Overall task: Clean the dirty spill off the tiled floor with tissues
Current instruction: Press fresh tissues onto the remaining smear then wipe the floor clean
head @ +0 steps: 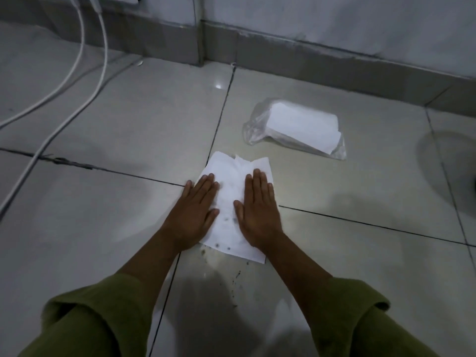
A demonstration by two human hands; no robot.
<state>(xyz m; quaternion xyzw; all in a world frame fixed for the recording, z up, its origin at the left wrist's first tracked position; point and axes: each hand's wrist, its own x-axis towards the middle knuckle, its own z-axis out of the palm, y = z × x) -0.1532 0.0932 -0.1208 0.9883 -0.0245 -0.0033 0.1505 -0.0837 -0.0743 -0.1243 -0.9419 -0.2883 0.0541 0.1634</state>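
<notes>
A white tissue (229, 199) lies spread flat on the pale tiled floor (128, 119). My left hand (197, 212) presses flat on its left side and my right hand (258, 211) on its right side, fingers extended and pointing away from me. Dark wet spots show through the tissue's near end. The dirty spill (231, 274), dark specks and a wet film, spreads on the tile just below the tissue toward me. A clear plastic pack of white tissues (298, 126) lies on the floor beyond and to the right.
Two white cables (77, 81) run from the wall at top left across the floor. A grey skirting (322, 55) and the wall bound the far side. A rounded pale object (448, 161) sits at the right edge. Green sleeves cover my forearms.
</notes>
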